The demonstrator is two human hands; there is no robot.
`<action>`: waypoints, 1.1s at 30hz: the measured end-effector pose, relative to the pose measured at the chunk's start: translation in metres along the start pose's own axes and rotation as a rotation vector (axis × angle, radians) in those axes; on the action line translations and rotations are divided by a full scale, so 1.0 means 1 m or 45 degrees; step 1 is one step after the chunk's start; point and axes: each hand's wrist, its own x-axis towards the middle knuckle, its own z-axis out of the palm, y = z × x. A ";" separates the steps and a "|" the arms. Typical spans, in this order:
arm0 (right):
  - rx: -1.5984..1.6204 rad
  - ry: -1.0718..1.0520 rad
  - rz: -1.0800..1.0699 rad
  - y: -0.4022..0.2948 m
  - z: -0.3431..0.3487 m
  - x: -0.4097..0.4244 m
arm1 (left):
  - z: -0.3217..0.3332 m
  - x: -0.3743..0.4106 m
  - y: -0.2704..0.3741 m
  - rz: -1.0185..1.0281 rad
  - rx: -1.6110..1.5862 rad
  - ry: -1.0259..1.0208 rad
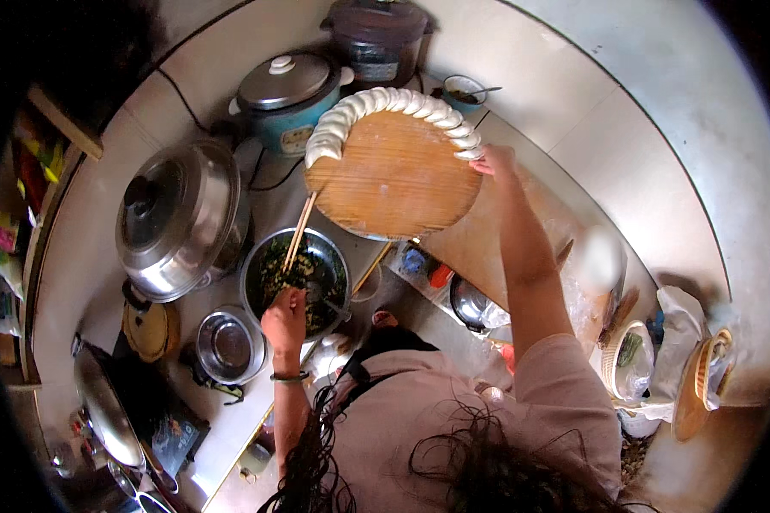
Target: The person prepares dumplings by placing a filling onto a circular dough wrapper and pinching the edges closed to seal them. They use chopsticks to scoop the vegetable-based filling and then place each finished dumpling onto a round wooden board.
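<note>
My right hand (497, 160) reaches out to the right edge of a round wooden board (398, 186). Its fingertips pinch the end of the last dumpling (467, 154) in a curved row. That row of white, uncooked dumplings (385, 99) follows the board's far rim, each overlapping its neighbour. My left hand (285, 320) is curled above the near rim of a metal bowl (250, 276); whether anything is in its fingers is hidden. Chopped green and yellow filling (276, 266) lies in the bowl. Wooden chopsticks (299, 231) stand in it, leaning toward the board.
A teal electric cooker (289, 115) and a darker cooker (378, 54) stand behind. At left are a large lidded steel pot (179, 218) and a small metal basin (231, 346). A small bowl with a spoon (463, 93) sits beyond the board. Wooden worktop (481, 224) extends right.
</note>
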 end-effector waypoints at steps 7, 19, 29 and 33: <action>-0.795 0.292 -0.495 0.013 -0.018 -0.005 | 0.004 0.005 -0.008 0.072 0.026 0.047; -0.448 -0.710 -1.332 0.020 0.115 -0.314 | 0.013 0.008 -0.040 0.318 0.185 0.076; -0.407 -0.995 -1.396 0.039 0.147 -0.368 | -0.026 -0.008 -0.003 -0.592 -1.723 -0.490; -0.434 -0.941 -1.498 0.041 0.154 -0.389 | -0.034 -0.009 0.011 -0.577 -1.954 -0.508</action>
